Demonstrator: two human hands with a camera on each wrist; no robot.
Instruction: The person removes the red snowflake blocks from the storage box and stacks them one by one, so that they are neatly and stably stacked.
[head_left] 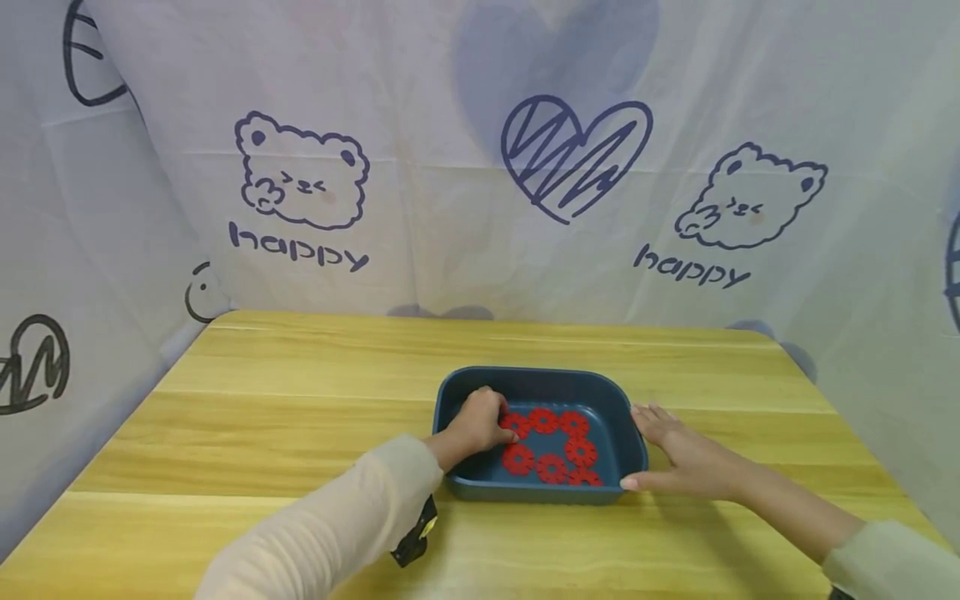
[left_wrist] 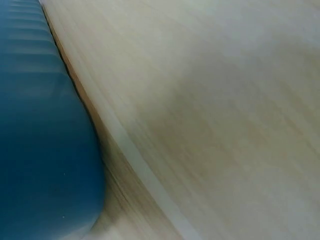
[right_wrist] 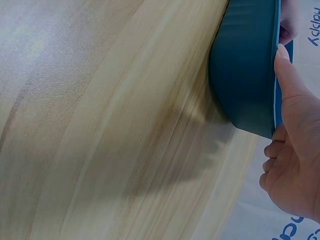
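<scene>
A dark blue rectangular bin (head_left: 536, 493) stands on the wooden table, with several red notched plastic discs (head_left: 551, 468) lying in a rough ring on its floor. My left hand (head_left: 480, 421) reaches over the bin's left wall; its thumb and curled fingers pinch the red disc (head_left: 515, 425) at the ring's left end, partly hidden by the hand. At the bin's right end, my right hand (head_left: 686, 454) holds the corner from outside. In the right wrist view its thumb lies along the rim and its other fingers bend by the wall. The left wrist view catches only the bin's outer wall (left_wrist: 50, 135) and tabletop.
The pale yellow wooden table (head_left: 300, 375) extends around the bin. Behind it hangs a white cloth (head_left: 435, 233) printed with bears, hearts and lettering. A small black device (head_left: 414, 537) shows below the left sleeve.
</scene>
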